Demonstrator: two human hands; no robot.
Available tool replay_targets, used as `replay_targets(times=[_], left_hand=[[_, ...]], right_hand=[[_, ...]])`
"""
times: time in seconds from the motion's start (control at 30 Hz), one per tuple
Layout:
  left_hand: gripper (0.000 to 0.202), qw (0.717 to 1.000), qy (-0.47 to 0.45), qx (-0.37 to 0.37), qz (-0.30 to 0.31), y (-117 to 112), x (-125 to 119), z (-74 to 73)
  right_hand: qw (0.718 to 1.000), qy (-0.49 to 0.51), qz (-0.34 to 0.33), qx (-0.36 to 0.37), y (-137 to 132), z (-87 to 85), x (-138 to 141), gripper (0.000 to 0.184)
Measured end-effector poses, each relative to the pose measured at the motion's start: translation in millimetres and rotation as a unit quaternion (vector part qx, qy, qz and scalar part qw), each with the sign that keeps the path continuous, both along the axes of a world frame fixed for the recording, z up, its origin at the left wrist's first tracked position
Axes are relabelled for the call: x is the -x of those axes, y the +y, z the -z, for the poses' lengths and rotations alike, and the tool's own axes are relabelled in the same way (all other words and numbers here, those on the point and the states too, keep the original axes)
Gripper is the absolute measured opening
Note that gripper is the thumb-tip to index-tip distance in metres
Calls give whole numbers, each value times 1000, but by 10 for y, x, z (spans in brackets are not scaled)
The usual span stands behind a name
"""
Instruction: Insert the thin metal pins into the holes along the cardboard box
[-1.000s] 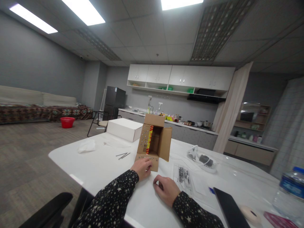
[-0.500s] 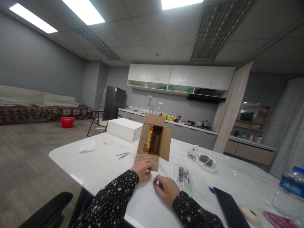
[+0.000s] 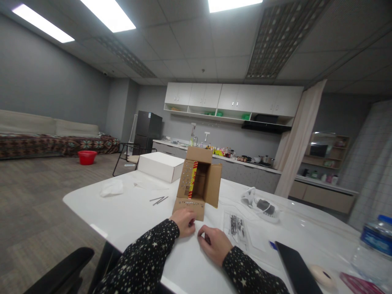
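An open cardboard box [image 3: 211, 185] lies tilted on the white table, its mouth towards me. Rows of small shiny specks dot its left flap and front flap [image 3: 197, 210]; they are too small to name. My left hand [image 3: 184, 222] is closed, fingers curled down at the lower edge of the front flap. Just right of it, my right hand [image 3: 216, 245] rests on the table with fingers curled towards the thumb. Whatever either hand may hold is hidden. A clear plastic case [image 3: 235, 228] with dark small pieces lies beyond my right hand.
Left of the box are thin metal rods [image 3: 159, 200], a crumpled tissue [image 3: 112, 188] and a white box [image 3: 161, 166]. On the right lie a white cabled device [image 3: 265, 207], a black tablet-like slab [image 3: 297, 267], a beige mouse-shaped object [image 3: 321, 275] and a water bottle [image 3: 375, 249].
My left hand has shifted slightly down, its fingers curling in more at the flap's edge. The right hand and the box look unmoved.
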State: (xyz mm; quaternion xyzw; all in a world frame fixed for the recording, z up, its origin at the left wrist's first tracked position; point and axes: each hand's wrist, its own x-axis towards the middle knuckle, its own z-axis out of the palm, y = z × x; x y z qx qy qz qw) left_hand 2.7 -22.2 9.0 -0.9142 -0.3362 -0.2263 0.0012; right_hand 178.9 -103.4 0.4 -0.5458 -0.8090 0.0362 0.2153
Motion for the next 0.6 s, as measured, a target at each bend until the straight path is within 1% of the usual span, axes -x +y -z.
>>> replay_targets(times=[0.17,0.6], left_hand=[[5,1000,2,-5,-2,8,-8,16],[6,1000,-5,-21,-4,24,-16,24]], right_hand=[[1000,5,-6,-5,14,17,-5,15],[1000,-11,2,2,-24,-18,10,16]])
